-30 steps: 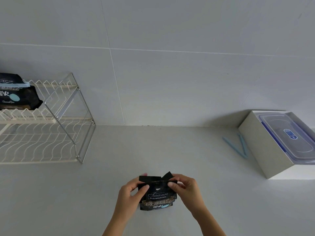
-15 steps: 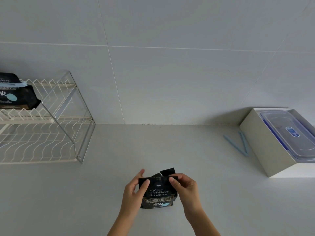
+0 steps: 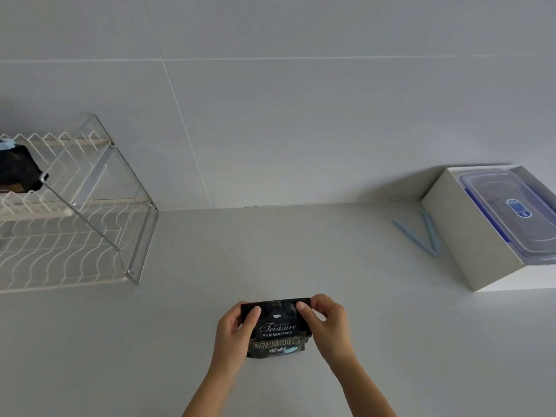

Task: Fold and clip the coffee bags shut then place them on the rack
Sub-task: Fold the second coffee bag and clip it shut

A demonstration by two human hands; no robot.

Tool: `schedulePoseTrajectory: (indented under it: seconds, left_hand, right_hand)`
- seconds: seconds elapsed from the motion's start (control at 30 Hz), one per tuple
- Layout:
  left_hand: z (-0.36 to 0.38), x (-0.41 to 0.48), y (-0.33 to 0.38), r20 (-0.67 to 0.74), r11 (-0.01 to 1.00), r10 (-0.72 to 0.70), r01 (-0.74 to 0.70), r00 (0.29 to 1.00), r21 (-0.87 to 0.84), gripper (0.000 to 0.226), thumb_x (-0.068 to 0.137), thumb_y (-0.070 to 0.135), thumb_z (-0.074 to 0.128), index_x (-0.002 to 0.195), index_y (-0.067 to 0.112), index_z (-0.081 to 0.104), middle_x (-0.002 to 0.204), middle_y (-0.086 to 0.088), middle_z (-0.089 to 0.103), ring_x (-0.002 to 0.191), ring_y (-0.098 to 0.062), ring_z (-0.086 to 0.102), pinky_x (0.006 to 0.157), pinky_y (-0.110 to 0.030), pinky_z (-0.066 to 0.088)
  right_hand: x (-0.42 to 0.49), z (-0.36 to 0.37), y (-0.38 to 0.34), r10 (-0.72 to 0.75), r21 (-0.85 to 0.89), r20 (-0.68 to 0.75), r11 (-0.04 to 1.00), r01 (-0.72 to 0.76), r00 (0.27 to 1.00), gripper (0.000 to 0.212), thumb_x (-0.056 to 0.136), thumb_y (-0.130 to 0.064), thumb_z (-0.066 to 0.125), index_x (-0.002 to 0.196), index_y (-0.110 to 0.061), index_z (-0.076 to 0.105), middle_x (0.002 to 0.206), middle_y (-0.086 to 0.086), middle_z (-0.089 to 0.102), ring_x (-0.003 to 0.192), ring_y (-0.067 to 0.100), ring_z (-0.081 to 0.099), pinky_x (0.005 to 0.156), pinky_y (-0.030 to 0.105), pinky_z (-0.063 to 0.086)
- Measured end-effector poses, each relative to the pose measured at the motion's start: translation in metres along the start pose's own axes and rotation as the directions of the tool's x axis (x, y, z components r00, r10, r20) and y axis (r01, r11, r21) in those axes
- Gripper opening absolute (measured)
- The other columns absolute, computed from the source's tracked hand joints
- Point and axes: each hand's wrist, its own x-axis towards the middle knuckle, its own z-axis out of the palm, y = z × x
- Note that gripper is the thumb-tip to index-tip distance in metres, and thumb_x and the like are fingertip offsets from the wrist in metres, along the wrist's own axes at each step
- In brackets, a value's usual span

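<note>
Both hands are gripping a black coffee bag (image 3: 276,329) that is standing upright on the white counter (image 3: 301,245), near its front edge. The left hand (image 3: 233,332) is clasping the bag's left side, its thumb pressing on the front face near the top corner. The right hand (image 3: 326,319) is pinching the top right corner, thumb in front and fingers curled behind. The bag's top edge is lying flat and straight between the two thumbs (whether it is folded over behind cannot be told from here). White lettering and a blue patch are showing on the bag's front.

Well apart to the right, a pale blue clip (image 3: 421,234) is lying open in a V on the counter, just beside a white box (image 3: 460,233). A clear container (image 3: 511,210) with a blue rim is sitting inside that box.

At the far left, a white wire rack (image 3: 78,236) with two tiers is standing against the tiled wall (image 3: 270,115). A second black bag (image 3: 18,170) is resting on its upper tier, partly cut off by the frame edge, with something pale blue (image 3: 6,143) sitting at its top. The lower tier is showing only bare wire.
</note>
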Motion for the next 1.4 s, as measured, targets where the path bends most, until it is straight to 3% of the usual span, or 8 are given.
schedulePoseTrajectory:
  seconds: [0.17,0.5,0.7,0.93,1.03,1.13,1.27,1.4]
  left_hand:
    - [0.01,0.027,0.007,-0.045,0.998,0.007,-0.004,0.999,0.067,0.021,0.091,0.019,0.057,0.07,0.019,0.063,0.064,0.003,0.067,0.06,-0.006,0.062,0.052,-0.016,0.049]
    - [0.063,0.063,0.001,-0.126,0.986,0.017,0.005,0.992,0.168,0.024,0.091,0.024,0.055,0.067,0.02,0.056,0.065,-0.004,0.064,0.058,-0.015,0.06,0.054,-0.033,0.05]
    - [0.082,0.075,-0.007,0.052,0.976,-0.153,0.142,0.987,0.162,0.015,0.076,0.022,0.075,0.081,0.022,0.06,0.077,-0.004,0.072,0.068,-0.018,0.071,0.053,-0.027,0.056]
    - [0.103,0.087,-0.011,0.096,0.959,-0.22,0.198,0.971,0.201,0.021,0.072,0.02,0.077,0.07,0.027,0.058,0.072,-0.006,0.071,0.064,-0.022,0.071,0.052,-0.033,0.057]
    - [0.104,0.088,-0.013,0.12,0.958,-0.239,0.214,0.964,0.192,0.021,0.073,0.019,0.076,0.069,0.026,0.058,0.071,-0.005,0.071,0.065,-0.021,0.071,0.052,-0.03,0.056]
    - [0.1,0.087,-0.014,0.135,0.96,-0.236,0.21,0.962,0.184,0.017,0.078,0.017,0.073,0.074,0.022,0.057,0.073,-0.008,0.07,0.069,-0.024,0.071,0.055,-0.033,0.057]
    - [0.1,0.086,-0.013,0.149,0.963,-0.226,0.198,0.963,0.18,0.013,0.082,0.015,0.068,0.079,0.016,0.056,0.077,-0.011,0.07,0.071,-0.025,0.071,0.056,-0.032,0.057]
    - [0.095,0.078,-0.01,0.16,0.973,-0.209,0.19,0.965,0.129,0.009,0.084,0.015,0.065,0.081,0.017,0.057,0.076,-0.007,0.071,0.071,-0.023,0.072,0.052,-0.025,0.056]
  right_hand:
    - [0.019,0.003,-0.007,-0.077,-0.089,-0.013,0.993,0.075,0.997,0.046,0.086,-0.017,0.066,0.05,-0.028,0.039,0.05,-0.017,0.049,0.06,0.008,0.044,0.061,0.025,0.036]
    - [0.058,-0.03,-0.003,0.073,-0.126,0.173,0.991,-0.052,0.982,0.011,0.079,-0.023,0.071,0.071,-0.024,0.064,0.069,-0.008,0.068,0.067,0.0,0.062,0.068,0.015,0.047]
    - [0.073,-0.047,0.014,0.104,-0.168,0.107,0.982,-0.085,0.989,0.02,0.08,-0.018,0.071,0.064,-0.026,0.061,0.063,-0.009,0.065,0.061,-0.001,0.059,0.064,0.008,0.043]
    - [0.097,-0.091,0.026,0.257,-0.205,0.277,0.957,-0.205,0.926,0.032,0.091,-0.029,0.059,0.058,-0.029,0.062,0.057,-0.016,0.061,0.057,-0.003,0.055,0.059,0.009,0.041]
    - [0.131,-0.137,0.034,0.161,-0.185,-0.089,0.967,-0.175,0.983,0.02,0.092,-0.01,0.057,0.08,-0.018,0.071,0.083,0.003,0.072,0.076,0.007,0.064,0.068,0.017,0.043]
    - [0.17,-0.196,0.049,-0.037,-0.433,-0.486,0.878,-0.203,0.873,0.023,0.087,-0.005,0.06,0.11,-0.009,0.065,0.114,0.02,0.06,0.105,0.034,0.056,0.085,0.036,0.047]
    - [0.202,-0.232,0.072,0.12,-0.508,-0.531,0.747,-0.428,0.839,0.05,0.089,-0.022,0.059,0.136,-0.02,0.044,0.151,0.012,0.029,0.136,0.033,0.025,0.11,0.047,0.025]
    - [0.191,-0.214,0.087,0.087,-0.567,-0.534,0.701,-0.432,0.841,0.034,0.082,-0.021,0.065,0.116,-0.017,0.059,0.142,0.012,0.041,0.131,0.032,0.033,0.107,0.046,0.027]
